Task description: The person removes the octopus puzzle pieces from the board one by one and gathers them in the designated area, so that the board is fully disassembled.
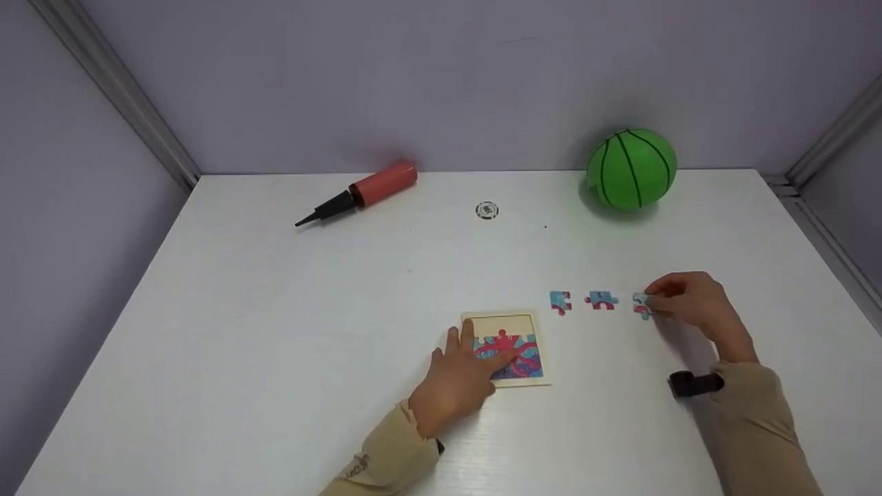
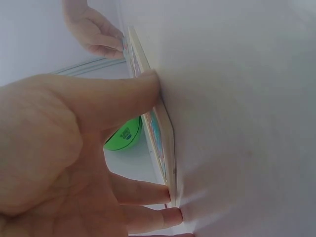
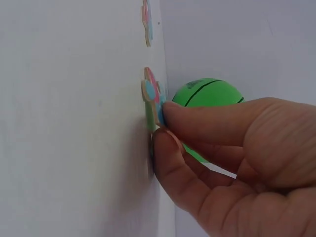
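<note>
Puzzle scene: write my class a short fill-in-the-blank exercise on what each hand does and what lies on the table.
1. The right hand pinches a loose puzzle ____.
2. The left hand rests on the puzzle ____.
3. The ball at the back of the table is ____ with black lines.
4. Beside the pinched piece, ____ more loose pieces lie in a row.

Missing words: piece; board; green; two
</note>
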Available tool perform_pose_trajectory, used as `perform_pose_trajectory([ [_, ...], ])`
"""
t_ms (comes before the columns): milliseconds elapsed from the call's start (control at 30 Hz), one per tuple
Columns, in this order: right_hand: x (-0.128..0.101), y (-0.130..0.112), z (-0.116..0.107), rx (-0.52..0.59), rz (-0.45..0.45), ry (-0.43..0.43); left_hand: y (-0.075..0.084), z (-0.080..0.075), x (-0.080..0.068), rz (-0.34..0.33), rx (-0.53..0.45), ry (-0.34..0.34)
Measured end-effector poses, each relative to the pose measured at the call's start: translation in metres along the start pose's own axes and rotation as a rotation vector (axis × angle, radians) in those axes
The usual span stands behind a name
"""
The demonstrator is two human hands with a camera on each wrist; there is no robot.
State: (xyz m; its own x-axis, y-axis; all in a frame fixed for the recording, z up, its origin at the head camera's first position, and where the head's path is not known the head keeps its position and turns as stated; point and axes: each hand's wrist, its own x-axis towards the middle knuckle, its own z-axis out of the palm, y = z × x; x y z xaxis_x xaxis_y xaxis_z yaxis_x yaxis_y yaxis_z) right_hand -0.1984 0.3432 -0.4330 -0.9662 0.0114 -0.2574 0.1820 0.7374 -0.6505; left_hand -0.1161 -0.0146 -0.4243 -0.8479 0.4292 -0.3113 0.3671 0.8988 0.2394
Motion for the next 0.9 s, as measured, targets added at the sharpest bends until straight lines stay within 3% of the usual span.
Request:
perform_pose_trajectory([
  [400, 0.0, -0.003, 0.007, -0.096, -0.043, 0.016, 0.001, 0.003, -0.003, 0.005, 0.034, 0.013],
  [567, 0.0, -0.002, 0.008, -0.063, -0.018, 0.024, 0.0, 0.002, -0.002, 0.017, -0.018, -0.01],
  [700, -0.002, -0.005, 0.01, -0.048, -0.027, 0.048, 0.0, 0.006, -0.003, -0.004, -0.141, -0.024],
  [800, -0.002, -0.009, 0.011, -0.04, -0.045, 0.085, 0.0, 0.007, -0.003, -0.016, -0.215, -0.004],
  [900, -0.003, -0.013, 0.012, -0.032, -0.064, 0.14, 0.0, 0.007, -0.002, -0.006, -0.228, 0.019],
])
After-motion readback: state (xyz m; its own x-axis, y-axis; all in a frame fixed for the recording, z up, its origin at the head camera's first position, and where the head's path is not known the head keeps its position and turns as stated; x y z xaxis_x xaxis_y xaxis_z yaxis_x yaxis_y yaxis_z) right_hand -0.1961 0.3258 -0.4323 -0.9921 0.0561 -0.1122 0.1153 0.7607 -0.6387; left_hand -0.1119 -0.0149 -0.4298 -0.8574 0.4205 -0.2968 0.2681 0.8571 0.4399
